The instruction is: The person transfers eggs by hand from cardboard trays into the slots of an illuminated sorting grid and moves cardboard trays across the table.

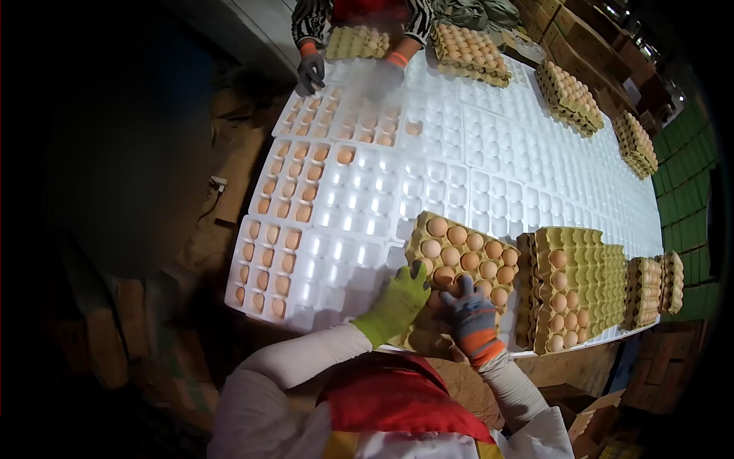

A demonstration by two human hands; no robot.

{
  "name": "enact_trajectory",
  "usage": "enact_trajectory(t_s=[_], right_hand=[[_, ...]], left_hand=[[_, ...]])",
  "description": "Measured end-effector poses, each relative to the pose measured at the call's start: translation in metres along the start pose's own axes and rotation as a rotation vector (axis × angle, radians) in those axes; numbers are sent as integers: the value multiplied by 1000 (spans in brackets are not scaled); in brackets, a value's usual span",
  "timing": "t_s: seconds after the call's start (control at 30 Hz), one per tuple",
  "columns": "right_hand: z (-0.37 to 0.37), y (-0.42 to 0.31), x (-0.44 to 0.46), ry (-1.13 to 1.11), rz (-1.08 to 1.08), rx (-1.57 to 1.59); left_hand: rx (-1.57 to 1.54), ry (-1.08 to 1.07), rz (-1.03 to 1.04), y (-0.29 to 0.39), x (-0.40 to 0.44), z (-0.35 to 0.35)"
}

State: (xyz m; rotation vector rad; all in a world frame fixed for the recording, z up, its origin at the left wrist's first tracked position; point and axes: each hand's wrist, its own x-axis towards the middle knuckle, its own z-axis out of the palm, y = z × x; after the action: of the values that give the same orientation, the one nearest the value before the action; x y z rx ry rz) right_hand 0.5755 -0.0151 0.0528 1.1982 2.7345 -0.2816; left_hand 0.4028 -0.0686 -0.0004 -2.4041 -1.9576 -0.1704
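Observation:
In front of me lies a pulp egg tray (490,242) with brown eggs (457,235) in its upper rows; its lower left cups are bare. My left hand (397,301), in a green glove, reaches over the tray's left side with its fingers curled at the eggs. My right hand (470,315), in a grey glove with an orange cuff, bends its fingers down around an egg in the lower rows. The gloves partly hide what the fingertips hold. To the left are white plastic egg trays (348,260), some filled with eggs (267,258).
Stacked pulp trays (592,268), partly filled with eggs, stand right of my hands. More egg stacks (569,98) line the table's far right side. Across the table, a person's gloved hand (310,72) hovers by white trays. Cardboard boxes (577,38) rise behind.

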Motion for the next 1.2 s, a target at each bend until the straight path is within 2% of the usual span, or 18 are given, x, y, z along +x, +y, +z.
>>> enact_trajectory(t_s=[0.13,0.23,0.27,0.37,0.43,0.5,0.53,0.57,0.63,0.7,0.73,0.87,0.97,1.0,1.1,1.13,1.17,1.2], right_hand=[[67,0,19,223,-15,-193],[38,4,23,29,-41,-80],[11,7,26,-91,-20,-81],[-39,52,53,-170,-105,286],[-42,91,109,-82,-149,679],[-38,106,187,231,-151,711],[-55,95,226,269,-40,441],[-46,97,261,393,51,373],[-18,106,323,424,170,272],[2,109,363,290,253,7],[4,117,370,247,277,152],[9,157,399,481,333,484],[17,173,405,403,168,291],[21,182,404,488,83,401],[13,163,387,614,93,936],[54,173,402,732,10,650],[69,176,402,492,19,605],[86,182,406,529,19,668]], left_hand=[[-126,-6,19,-8,4,-6],[-528,10,-112,-41,3,-28],[-764,-95,-199,-59,9,-44],[-1102,36,-289,-120,31,-6],[-1086,179,-395,-158,82,-1],[-491,275,-407,-185,148,3],[-427,294,-425,-197,181,17],[-359,316,-444,-206,211,31],[-185,213,-472,-207,249,42],[-68,118,-455,-210,273,58],[-121,81,-486,-210,276,60],[-452,341,-371,-210,303,79],[-360,152,-367,-207,338,100],[-330,85,-384,-204,343,96],[-602,133,-384,-217,343,108],[-1022,112,-440,-224,337,107],[-1430,117,-530,-230,330,106],[-1609,214,-503,-231,312,100]])
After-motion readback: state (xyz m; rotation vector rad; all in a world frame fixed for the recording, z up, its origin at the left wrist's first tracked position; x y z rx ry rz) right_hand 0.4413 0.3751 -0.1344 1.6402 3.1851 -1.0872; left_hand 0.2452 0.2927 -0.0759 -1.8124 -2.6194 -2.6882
